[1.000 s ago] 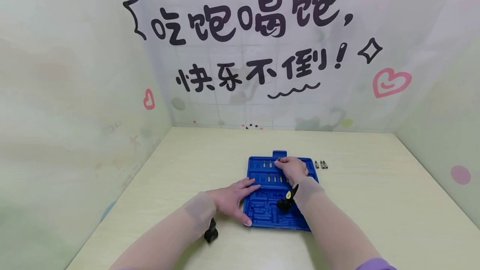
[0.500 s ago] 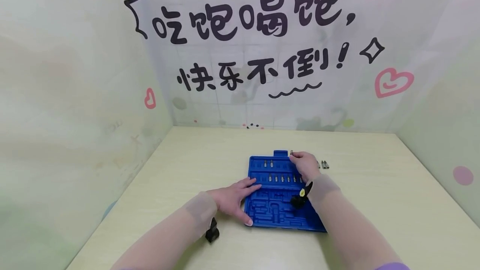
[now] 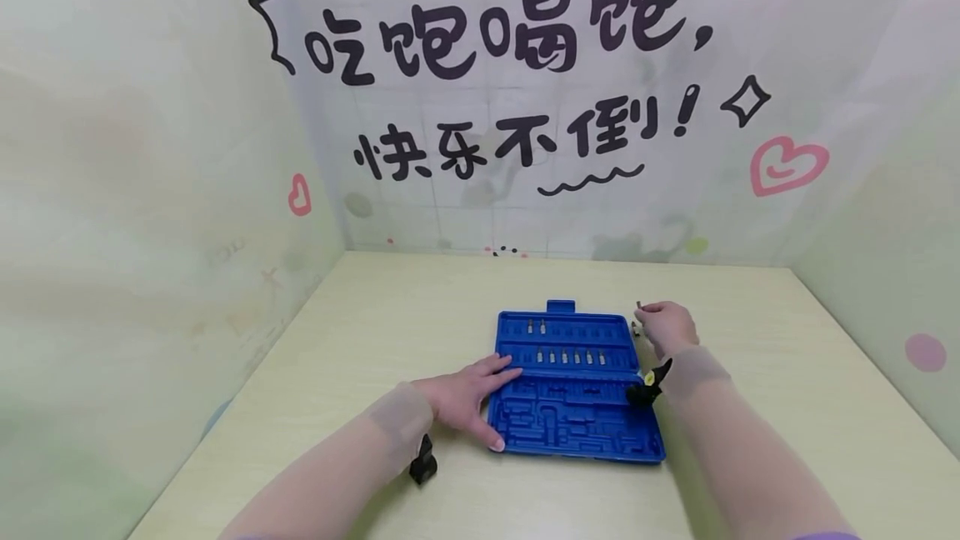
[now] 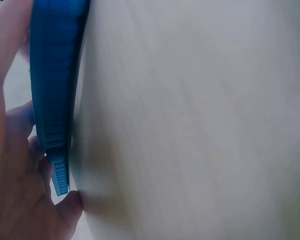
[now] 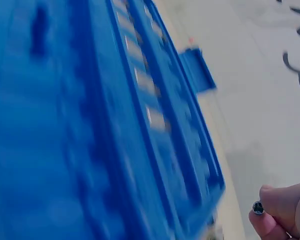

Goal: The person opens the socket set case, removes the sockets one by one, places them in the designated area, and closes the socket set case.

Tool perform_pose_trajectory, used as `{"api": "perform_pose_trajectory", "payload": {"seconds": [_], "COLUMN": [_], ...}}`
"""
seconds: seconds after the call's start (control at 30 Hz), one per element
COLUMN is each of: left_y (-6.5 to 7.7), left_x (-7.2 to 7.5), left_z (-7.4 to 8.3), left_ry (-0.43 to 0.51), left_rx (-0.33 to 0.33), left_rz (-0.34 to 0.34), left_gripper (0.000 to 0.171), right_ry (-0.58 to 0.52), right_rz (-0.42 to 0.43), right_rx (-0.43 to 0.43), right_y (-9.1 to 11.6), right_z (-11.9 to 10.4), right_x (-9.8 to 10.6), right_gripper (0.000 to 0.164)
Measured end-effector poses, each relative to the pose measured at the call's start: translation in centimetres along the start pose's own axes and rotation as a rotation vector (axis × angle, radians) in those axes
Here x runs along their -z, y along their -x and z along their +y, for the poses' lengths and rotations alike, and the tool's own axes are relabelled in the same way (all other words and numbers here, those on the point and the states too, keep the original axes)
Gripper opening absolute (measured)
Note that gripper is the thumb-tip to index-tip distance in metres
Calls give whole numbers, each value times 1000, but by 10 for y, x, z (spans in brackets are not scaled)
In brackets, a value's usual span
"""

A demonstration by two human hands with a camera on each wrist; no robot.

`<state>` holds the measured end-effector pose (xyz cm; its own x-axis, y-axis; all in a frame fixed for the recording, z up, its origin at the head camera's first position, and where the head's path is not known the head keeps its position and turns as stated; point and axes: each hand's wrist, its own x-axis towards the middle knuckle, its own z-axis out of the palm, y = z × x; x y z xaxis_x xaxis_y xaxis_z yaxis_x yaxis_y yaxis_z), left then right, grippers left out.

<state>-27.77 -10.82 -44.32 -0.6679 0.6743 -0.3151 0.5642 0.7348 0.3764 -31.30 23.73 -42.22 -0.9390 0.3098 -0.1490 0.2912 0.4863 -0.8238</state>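
Far left, my left forearm angled in from the near edge, sleeve to the wrist. Left hand point(image 3: 468, 398) lay palm down with fingers spread wide, thumb at the near left corner of the blue case point(image 3: 570, 432), fingertips over its left edge by the hinge. The case lay open on the table point(image 3: 360, 315), hinge running left to right, latch tab point(image 3: 561, 307) pointing at the wall. Two bits point(image 3: 530, 327) sat at the left of the far row, six bits point(image 3: 565, 357) along the nearer row, all side by side, long axes running away from me. Right of the case's far corner, my right hand point(image 3: 667, 327) was bent inward from the wrist, thumb and finger pinched narrow on one small bit point(image 5: 258, 207). It jutted past the fingertips, apart from the case; its round end faced the right wrist camera, and from above its long axis rose nearly upright. Loose metal point(image 3: 637, 328) lay just below, partly hidden, count unclear.
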Motion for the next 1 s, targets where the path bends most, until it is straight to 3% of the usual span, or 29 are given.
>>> {"api": "perform_pose_trajectory", "payload": {"seconds": [0.33,0.6,1.0], "left_y": [0,2,2], "left_x": [2,2,3], "left_z": [2,2,2], "left_ry": [7,14,8], "left_rx": [2,-3,-4], "left_rz": [-2,-1,-4], "left_gripper": [108,108,108], "right_ry": [207,216,274], "right_rz": [-53,-119,-61], "right_rx": [-32,-31,-19], "right_y": [-9,-14,-12], "right_z": [26,34,30], "right_x": [30,28,26], "right_gripper": [43,45,43]}}
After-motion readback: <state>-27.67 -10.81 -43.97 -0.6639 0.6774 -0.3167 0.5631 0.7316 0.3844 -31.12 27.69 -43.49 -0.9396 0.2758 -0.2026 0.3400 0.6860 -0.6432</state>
